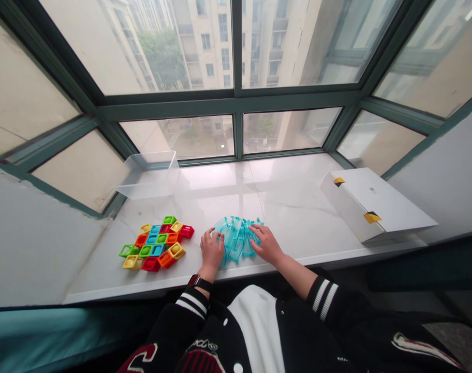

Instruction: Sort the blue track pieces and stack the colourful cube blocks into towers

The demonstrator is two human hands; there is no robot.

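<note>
A pile of clear blue curved plastic pieces (236, 235) lies on the white sill (290, 207) near its front edge. My left hand (211, 249) rests at the pile's left side, fingers curled onto the pieces. My right hand (264, 243) lies on the pile's right side, fingers stretched over the pieces. A flat cluster of coloured square tiles (156, 244) in red, orange, yellow, green and blue sits just left of my left hand.
A clear plastic bin (150, 173) stands at the back left of the sill. A white cardboard box (371, 204) with yellow tape lies at the right. Window glass and dark green frames wall the sill behind and on both sides.
</note>
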